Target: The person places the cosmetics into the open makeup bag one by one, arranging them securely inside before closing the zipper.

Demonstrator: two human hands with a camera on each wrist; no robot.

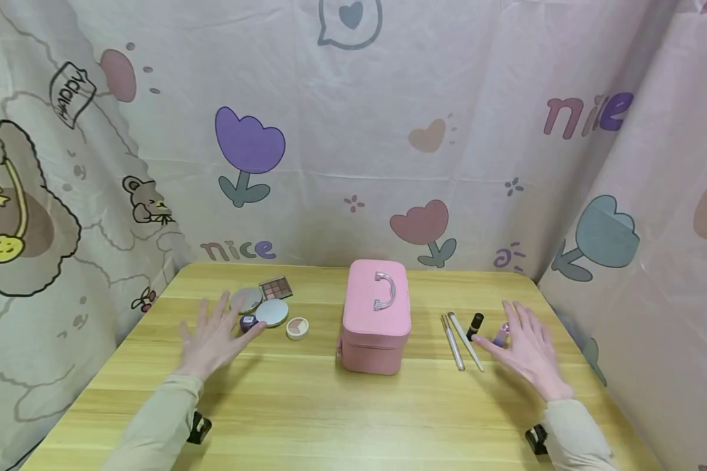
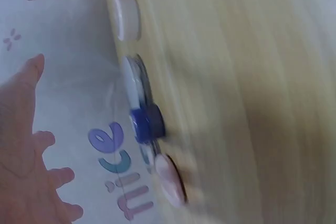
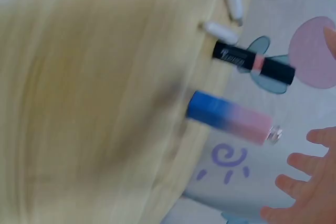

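My left hand [image 1: 215, 340], fingers spread and straight, hovers over the table's left side and holds nothing. Around its fingertips lie two round compacts [image 1: 271, 313], a small dark blue jar [image 1: 248, 322], an eyeshadow palette [image 1: 275, 288] and a small round pan of powder [image 1: 297, 328]. Also spread and holding nothing, my right hand [image 1: 527, 350] is above the right side. Beside it stand a pink-and-blue tube [image 3: 231, 117], partly covered by the hand in the head view, and a black lipstick tube [image 1: 475, 326]. Two makeup brushes [image 1: 462, 341] lie left of these.
A pink vanity case [image 1: 377, 314] with a silver handle [image 1: 385, 291] stands closed in the middle of the wooden table [image 1: 306, 418]. A printed curtain [image 1: 342, 131] hangs behind the table and along both sides.
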